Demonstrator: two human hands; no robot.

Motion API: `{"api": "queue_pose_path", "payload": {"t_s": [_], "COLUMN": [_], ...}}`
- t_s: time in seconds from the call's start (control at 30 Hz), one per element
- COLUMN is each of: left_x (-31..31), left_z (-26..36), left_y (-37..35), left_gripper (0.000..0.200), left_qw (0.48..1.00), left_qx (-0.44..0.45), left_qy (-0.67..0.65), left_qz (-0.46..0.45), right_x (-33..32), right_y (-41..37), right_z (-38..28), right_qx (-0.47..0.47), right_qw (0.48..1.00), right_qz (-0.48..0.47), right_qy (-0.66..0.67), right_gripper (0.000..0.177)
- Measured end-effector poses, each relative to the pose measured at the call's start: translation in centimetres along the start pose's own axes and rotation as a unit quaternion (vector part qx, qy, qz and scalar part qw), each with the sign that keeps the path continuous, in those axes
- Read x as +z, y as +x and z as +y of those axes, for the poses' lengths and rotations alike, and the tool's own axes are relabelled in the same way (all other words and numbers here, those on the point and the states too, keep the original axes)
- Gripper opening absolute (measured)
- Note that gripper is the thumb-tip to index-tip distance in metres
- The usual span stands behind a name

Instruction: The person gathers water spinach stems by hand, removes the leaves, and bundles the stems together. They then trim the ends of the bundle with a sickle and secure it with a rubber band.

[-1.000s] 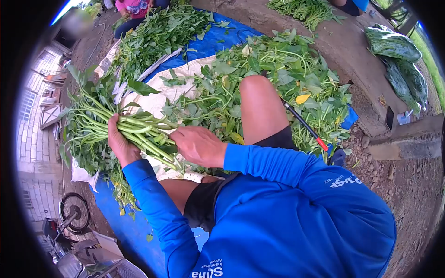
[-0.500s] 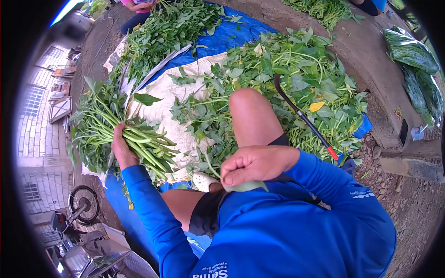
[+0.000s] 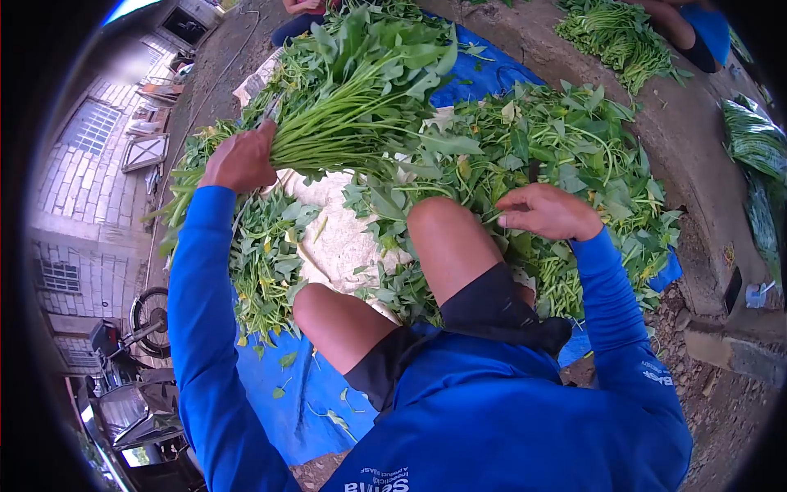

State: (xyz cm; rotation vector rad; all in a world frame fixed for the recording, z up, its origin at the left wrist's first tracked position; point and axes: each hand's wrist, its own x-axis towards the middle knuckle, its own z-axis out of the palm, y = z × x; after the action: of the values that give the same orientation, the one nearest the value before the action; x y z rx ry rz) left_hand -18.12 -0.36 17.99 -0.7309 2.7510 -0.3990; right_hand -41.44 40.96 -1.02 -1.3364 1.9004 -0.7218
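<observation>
One bunch of greens (image 3: 361,111), raised front-left, clenched in your L hand (image 3: 242,157); could shed stems (image 3: 316,138) if grip slackens, leaves might snag on leafy pile (image 3: 607,156). R hand (image 3: 549,211) nr pile, fingers bent; can't tell if pinching anything.

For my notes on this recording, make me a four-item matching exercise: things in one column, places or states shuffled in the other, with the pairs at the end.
Things
1. Bunch of leafy stems
2. Right hand
3. Blue tarp
4. Motorbike wheel

Places or states
A. Spread on the ground, with loose leaves on it
B. At the picture's left, near the block wall
C. Gripped in the left hand
D. By the right-hand leafy pile, holding no bunch

Pairs: 1-C, 2-D, 3-A, 4-B
</observation>
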Motion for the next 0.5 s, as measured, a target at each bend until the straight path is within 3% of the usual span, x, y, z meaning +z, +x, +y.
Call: {"api": "queue_pose_path", "payload": {"t_s": [0.1,0.13,0.17,0.23,0.33,0.43,0.5], "left_x": [-0.9,-1.5,-2.2,-3.9,-6.8,-8.8,-10.0], "left_z": [2.9,4.1,5.3,6.8,7.9,7.4,6.7], "left_y": [1.7,2.2,2.3,2.4,2.2,1.6,1.4], "left_gripper": [0.05,0.049,0.047,0.047,0.053,0.06,0.064], "left_qw": [0.996,0.993,0.994,0.992,0.989,0.977,0.963], "left_qx": [0.08,0.097,0.099,0.112,0.111,0.109,0.084], "left_qy": [0.045,0.06,0.049,0.035,-0.027,-0.107,-0.148], "left_qz": [-0.004,-0.012,-0.019,-0.039,-0.089,-0.151,-0.209], "right_x": [-1.1,-1.5,-1.9,-3.0,-3.2,-6.0,-7.7], "right_y": [0.5,1.2,2.1,5.0,10.3,13.6,13.3], "right_z": [-4.4,-5.8,-7.1,-8.8,-8.1,-1.1,3.7], "right_qx": [-0.085,-0.142,-0.197,-0.252,-0.292,-0.18,-0.036], "right_qw": [0.979,0.961,0.933,0.886,0.813,0.854,0.872], "right_qz": [0.114,0.201,0.286,0.388,0.436,0.343,0.306], "right_qy": [0.147,0.125,0.099,-0.037,-0.252,-0.347,-0.38], "right_gripper": [0.056,0.057,0.058,0.08,0.109,0.132,0.131]}}
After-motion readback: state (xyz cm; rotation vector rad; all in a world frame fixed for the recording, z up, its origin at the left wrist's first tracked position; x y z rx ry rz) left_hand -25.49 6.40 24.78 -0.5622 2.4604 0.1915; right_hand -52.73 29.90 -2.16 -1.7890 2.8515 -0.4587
